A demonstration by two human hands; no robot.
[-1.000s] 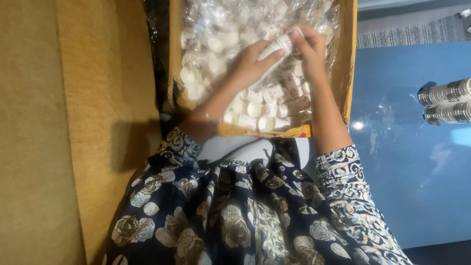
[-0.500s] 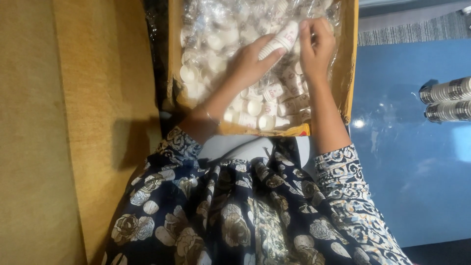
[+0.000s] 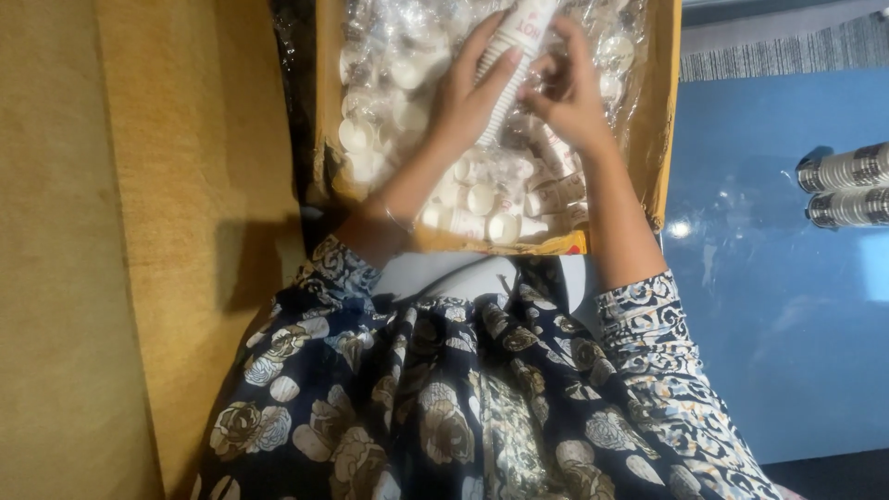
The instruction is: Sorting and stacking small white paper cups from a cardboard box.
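Sleeve: white ribbed stack of paper cups in clear plastic wrap (image 3: 507,69), lifted above open brown cardboard box (image 3: 659,139), tilted toward far right.
Left hand (image 3: 468,93): closed around near half of stack, fingers across ribs.
Right hand (image 3: 567,97): gripping same stack from right, fingertips pinching wrap.
Advice: better held near both ends, since thin crinkly film probably slips and cups may buckle.
Box contents: more glossy wrapped cup sleeves, round white bases showing.
Right side: smooth blue desk (image 3: 769,306), two dark-banded cup stacks (image 3: 847,183) lying flat.

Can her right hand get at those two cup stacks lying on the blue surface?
Probably not without letting go: the right hand and left hand both grip a stack of cups, and the two stacks lie well aside.
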